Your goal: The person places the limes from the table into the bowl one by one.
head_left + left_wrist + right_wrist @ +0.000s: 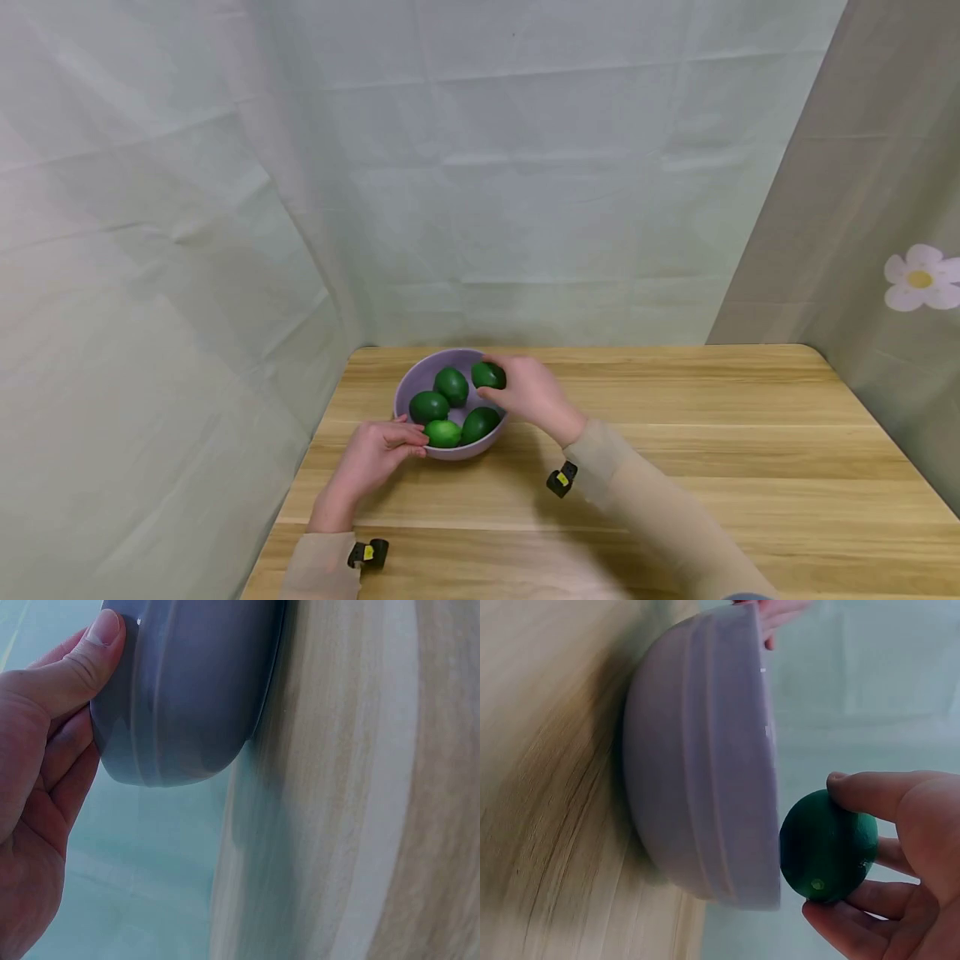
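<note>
A light purple bowl point(459, 454) stands on the table towards its back left. Inside it lie several dark green avocados point(429, 407) and one brighter green lime point(443, 433). My left hand point(377, 454) holds the bowl's near left rim, its thumb on the outer wall in the left wrist view. At the right side of the bowl my right hand point(534, 393) pinches a dark green avocado point(829, 846) between thumb and fingers. In the right wrist view, this avocado is just above the rim.
The wooden table point(675, 450) extends to the right of the bowl. A pale cloth point(525, 208) hangs behind the table and another at its left. On the right hangs a darker cloth with a white flower point(921, 278).
</note>
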`<state>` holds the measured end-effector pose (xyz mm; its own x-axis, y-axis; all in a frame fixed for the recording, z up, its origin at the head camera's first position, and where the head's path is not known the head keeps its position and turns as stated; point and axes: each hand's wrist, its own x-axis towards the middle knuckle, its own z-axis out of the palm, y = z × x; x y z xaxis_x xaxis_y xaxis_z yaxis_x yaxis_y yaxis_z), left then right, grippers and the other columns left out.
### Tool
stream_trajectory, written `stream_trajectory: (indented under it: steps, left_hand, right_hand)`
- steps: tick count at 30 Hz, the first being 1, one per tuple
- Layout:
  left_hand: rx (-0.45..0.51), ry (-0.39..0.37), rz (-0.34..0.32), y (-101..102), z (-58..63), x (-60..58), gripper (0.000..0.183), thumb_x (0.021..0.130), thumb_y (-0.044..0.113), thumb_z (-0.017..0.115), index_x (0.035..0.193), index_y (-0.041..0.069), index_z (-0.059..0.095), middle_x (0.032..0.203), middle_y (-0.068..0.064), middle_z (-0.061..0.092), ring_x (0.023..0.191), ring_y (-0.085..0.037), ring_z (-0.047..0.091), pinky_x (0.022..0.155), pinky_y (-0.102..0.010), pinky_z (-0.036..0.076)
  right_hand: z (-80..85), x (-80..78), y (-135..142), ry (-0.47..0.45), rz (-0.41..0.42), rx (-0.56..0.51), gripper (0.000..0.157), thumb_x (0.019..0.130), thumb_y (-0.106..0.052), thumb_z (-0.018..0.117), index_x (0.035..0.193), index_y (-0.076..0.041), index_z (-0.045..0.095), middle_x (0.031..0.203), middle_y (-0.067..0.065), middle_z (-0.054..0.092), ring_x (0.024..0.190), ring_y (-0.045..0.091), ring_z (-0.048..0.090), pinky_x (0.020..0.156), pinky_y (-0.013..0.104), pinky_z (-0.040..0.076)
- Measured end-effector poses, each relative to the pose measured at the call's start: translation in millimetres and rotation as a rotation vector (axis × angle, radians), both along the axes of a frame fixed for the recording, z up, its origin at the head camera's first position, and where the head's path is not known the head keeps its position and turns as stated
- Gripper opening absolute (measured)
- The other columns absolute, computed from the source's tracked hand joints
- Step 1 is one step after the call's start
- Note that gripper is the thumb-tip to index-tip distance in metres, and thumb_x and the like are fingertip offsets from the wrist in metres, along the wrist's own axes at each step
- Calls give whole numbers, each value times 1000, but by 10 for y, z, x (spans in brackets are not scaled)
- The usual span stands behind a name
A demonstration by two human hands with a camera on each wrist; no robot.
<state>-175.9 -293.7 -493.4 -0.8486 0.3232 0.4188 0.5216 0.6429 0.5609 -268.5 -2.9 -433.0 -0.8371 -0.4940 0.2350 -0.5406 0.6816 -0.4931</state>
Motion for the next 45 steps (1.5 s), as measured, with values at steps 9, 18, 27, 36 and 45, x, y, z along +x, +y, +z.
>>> stream_trajectory:
  steps: [9,18,27,36,45]
  left_hand:
    - [-10,13,-5,-2,-1,-15,13,81,7,92,91,13,87,95,7,82,110,-28,78,108,-46,57]
    - [-7,6,-8,3,1,-5,12,82,7,92,91,13,87,95,8,82,110,-24,77,109,-45,57]
    - [1,51,-24,16,-10,-12,14,79,5,93,89,12,86,94,8,82,105,-26,79,106,-47,58]
    - [8,41,-26,14,-8,-3,13,79,6,93,89,12,86,94,8,82,105,-23,79,106,-45,59]
    - [11,48,-22,36,-19,-19,15,79,5,93,89,14,87,93,8,82,106,-30,78,104,-48,59]
  right_hand:
    - [-43,-77,-203,99,36,218,55,97,-40,83,141,-12,68,115,6,78,92,17,73,75,35,64]
    - [-68,-116,-356,153,24,385,51,98,-41,81,137,-10,71,110,6,78,96,22,74,71,37,66]
    - [-94,-144,-451,185,0,464,34,95,-39,84,111,-10,76,97,5,76,87,24,72,65,38,65]
    - [-106,-152,-522,175,-28,530,30,95,-43,84,96,-14,77,91,2,75,83,21,70,62,35,64]
    - [-110,-154,-610,177,-53,639,29,95,-41,82,101,-14,79,96,3,77,86,23,72,67,38,66]
